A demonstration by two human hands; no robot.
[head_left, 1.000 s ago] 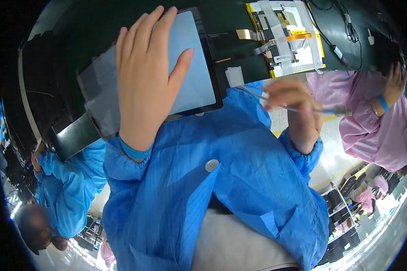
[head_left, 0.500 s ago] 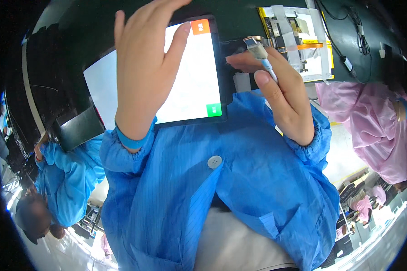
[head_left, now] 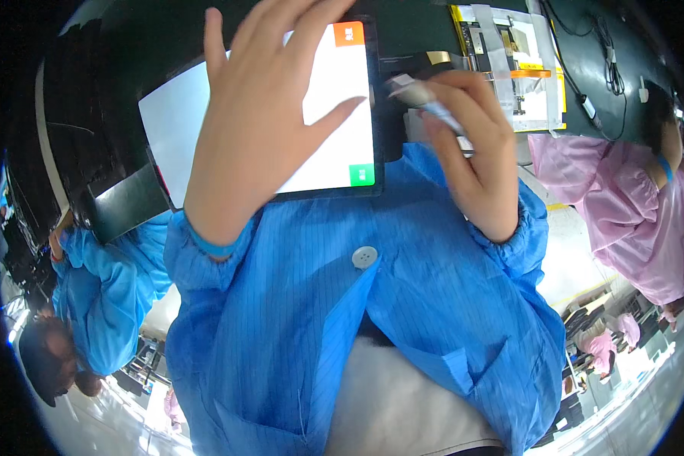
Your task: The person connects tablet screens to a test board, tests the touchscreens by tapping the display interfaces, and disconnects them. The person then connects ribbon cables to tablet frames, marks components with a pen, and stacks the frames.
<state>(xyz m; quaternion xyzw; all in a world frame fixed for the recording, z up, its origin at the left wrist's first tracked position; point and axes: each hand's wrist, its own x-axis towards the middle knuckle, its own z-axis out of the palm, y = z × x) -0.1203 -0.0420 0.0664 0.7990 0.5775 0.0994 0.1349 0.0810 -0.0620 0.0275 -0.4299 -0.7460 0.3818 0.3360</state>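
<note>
My left hand (head_left: 270, 125) is spread over a tablet (head_left: 336, 163) with a bright white screen, and covers much of its middle. An orange block (head_left: 349, 34) shows at the screen's upper right corner and a green one (head_left: 362, 175) at its lower right. I cannot tell whether my fingers touch the glass. My right hand (head_left: 482, 144), just right of the tablet, is closed on a white cable plug (head_left: 412, 91), its metal end pointing up and left. That plug is blurred by motion. A dark piece with a gold-coloured end (head_left: 438, 58) lies behind it.
A board with taped-down flat parts (head_left: 541, 45) and an orange strip lies at the back right, beside black cables (head_left: 606, 53). Co-workers in pink (head_left: 612, 197) and blue (head_left: 114, 296) sit on either side. A dark panel (head_left: 129, 204) stands at the left.
My left hand has shifted right across the screen, its thumb now lower. My right hand's fingers have closed in around the plug, which has moved slightly left and down.
</note>
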